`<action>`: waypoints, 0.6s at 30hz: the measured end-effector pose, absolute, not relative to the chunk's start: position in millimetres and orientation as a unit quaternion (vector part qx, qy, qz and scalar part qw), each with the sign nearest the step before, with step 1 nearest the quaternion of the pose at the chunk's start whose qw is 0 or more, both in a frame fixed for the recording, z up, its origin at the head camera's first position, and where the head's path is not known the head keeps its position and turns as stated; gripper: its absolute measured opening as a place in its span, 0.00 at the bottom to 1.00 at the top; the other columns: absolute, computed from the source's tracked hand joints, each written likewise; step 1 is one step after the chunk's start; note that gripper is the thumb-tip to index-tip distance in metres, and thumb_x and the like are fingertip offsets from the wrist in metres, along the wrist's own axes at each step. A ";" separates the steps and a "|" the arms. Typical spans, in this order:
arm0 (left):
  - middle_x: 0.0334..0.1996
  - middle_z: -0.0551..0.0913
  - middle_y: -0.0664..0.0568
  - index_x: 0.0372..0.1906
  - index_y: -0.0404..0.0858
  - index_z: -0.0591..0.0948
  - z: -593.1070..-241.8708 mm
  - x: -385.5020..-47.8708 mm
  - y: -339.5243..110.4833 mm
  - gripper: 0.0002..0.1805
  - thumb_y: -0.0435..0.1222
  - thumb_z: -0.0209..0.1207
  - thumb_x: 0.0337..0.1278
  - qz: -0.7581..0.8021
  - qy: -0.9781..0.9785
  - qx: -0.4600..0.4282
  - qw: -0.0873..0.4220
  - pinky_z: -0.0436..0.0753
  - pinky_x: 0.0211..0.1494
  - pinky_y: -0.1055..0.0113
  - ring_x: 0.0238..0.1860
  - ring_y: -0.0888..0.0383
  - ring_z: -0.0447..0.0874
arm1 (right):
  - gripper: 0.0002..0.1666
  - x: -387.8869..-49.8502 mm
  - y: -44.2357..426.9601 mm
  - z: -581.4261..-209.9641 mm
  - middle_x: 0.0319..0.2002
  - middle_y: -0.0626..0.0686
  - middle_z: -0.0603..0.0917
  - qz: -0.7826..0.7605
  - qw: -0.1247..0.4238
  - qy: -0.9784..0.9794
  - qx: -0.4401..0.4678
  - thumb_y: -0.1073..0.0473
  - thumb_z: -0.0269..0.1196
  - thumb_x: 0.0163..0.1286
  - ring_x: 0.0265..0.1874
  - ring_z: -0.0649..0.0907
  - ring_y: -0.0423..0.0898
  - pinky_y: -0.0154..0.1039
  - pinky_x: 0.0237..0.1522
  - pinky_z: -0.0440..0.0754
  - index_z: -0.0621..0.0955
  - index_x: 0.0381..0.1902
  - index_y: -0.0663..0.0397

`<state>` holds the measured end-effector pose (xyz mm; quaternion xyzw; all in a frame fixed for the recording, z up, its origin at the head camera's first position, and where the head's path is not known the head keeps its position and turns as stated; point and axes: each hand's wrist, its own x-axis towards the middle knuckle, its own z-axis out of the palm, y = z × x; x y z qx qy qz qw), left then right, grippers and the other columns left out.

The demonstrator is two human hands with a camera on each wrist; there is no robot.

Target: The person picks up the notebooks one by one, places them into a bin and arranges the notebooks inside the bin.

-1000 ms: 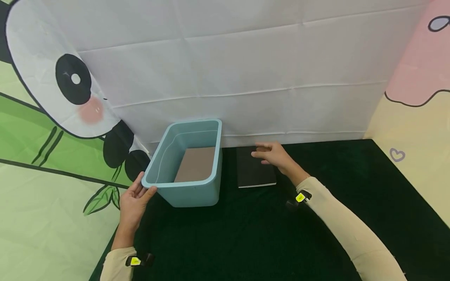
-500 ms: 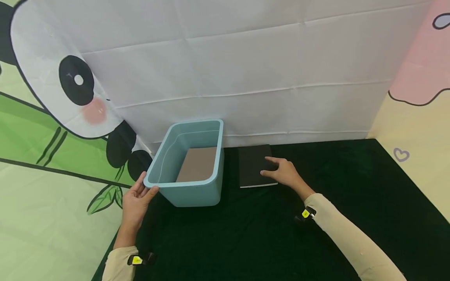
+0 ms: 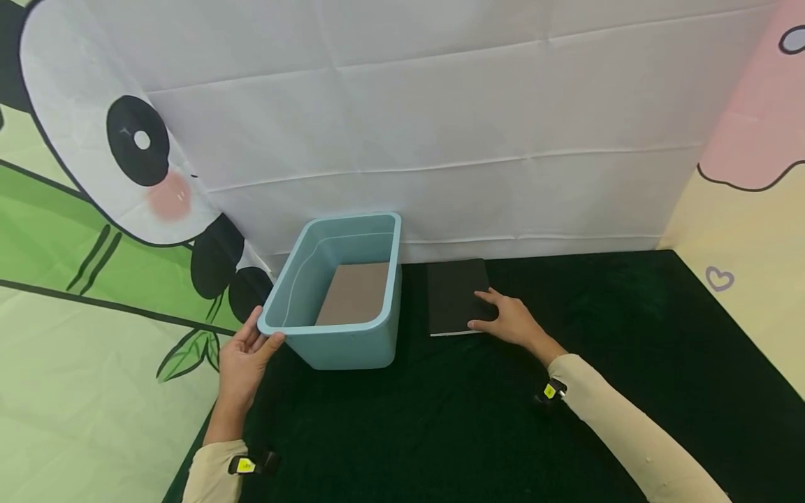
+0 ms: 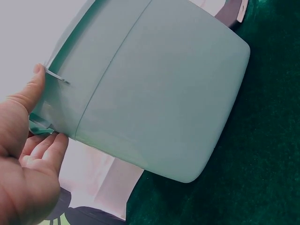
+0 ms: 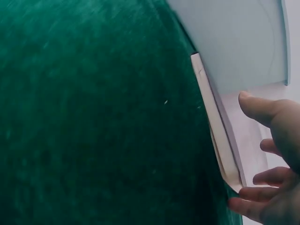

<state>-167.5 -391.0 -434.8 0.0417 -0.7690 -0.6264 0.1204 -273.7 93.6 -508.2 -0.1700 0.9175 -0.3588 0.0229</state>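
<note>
A light blue plastic bin (image 3: 342,349) stands on the table towards the left. My left hand (image 3: 242,360) grips its near left rim corner; the left wrist view shows the thumb (image 4: 33,89) on one side of the rim and the fingers curled round the other. Right of the bin lies a black-covered notebook (image 3: 454,297), its pale page edge (image 5: 215,126) showing in the right wrist view. Over the notebook's right near corner is my right hand (image 3: 512,321), thumb and fingers spread apart. Some fingertips are at the notebook's right edge; whether they touch is hard to tell.
Inside the bin lies a flat brownish-grey rectangular thing (image 3: 353,293). Dark green cloth (image 3: 409,433) covers the table. A white cloth wall (image 3: 440,126) rises right behind the bin and notebook, and printed cloths hang at both sides.
My right hand has come from above the notebook's far part down and towards me, to its right near corner. The left hand keeps its hold on the bin; the notebook has stayed in place.
</note>
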 end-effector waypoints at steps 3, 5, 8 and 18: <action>0.80 0.57 0.42 0.81 0.44 0.59 -433.3 -166.8 -390.3 0.41 0.36 0.65 0.68 -0.626 -0.769 0.043 0.122 0.76 0.58 0.80 0.77 0.44 0.60 | 0.45 -274.5 95.3 -510.5 0.75 0.69 0.64 -0.350 0.028 0.921 -0.167 0.42 0.70 0.67 0.74 0.64 0.69 0.69 0.71 0.63 0.69 0.76 0.53; 0.79 0.57 0.42 0.81 0.44 0.60 -432.6 -166.3 -389.8 0.41 0.36 0.65 0.68 -0.626 -0.769 0.045 0.121 0.76 0.58 0.80 0.77 0.44 0.60 | 0.45 -275.6 96.0 -512.8 0.74 0.69 0.66 -0.340 0.033 0.925 -0.164 0.41 0.69 0.68 0.73 0.66 0.69 0.69 0.71 0.65 0.69 0.76 0.54; 0.79 0.58 0.42 0.81 0.44 0.60 -432.7 -165.8 -389.3 0.41 0.36 0.65 0.68 -0.627 -0.768 0.049 0.120 0.76 0.58 0.80 0.77 0.43 0.61 | 0.47 -277.0 96.6 -516.6 0.73 0.69 0.68 -0.328 0.040 0.930 -0.159 0.39 0.68 0.68 0.72 0.69 0.68 0.68 0.70 0.67 0.68 0.76 0.55; 0.79 0.58 0.42 0.81 0.45 0.60 -434.1 -165.8 -389.8 0.41 0.36 0.65 0.67 -0.628 -0.767 0.047 0.123 0.76 0.57 0.81 0.76 0.43 0.61 | 0.50 -273.9 86.7 -519.9 0.70 0.70 0.72 -0.292 0.039 0.946 -0.138 0.35 0.68 0.66 0.69 0.70 0.70 0.69 0.68 0.68 0.68 0.75 0.58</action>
